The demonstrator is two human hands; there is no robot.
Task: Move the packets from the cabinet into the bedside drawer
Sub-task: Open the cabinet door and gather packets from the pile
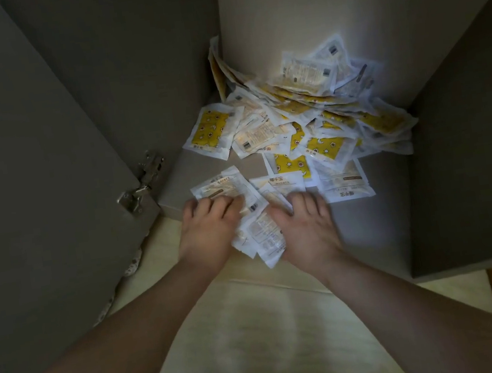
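A heap of several white and yellow packets [315,107] lies on the grey cabinet floor [380,230], piled into the back corner. At the front edge a small bunch of white packets [259,232] sits between my hands. My left hand [209,229] grips the bunch from the left, fingers curled over its top. My right hand [305,225] grips it from the right, fingers curled onto the packets. The bunch's lower end hangs out past the cabinet's edge. The bedside drawer is out of view.
The open cabinet door [32,184] stands at the left, with a metal hinge [143,181] close to my left hand. The cabinet's right wall [471,154] closes that side. Pale floor tiles [260,342] lie below my arms.
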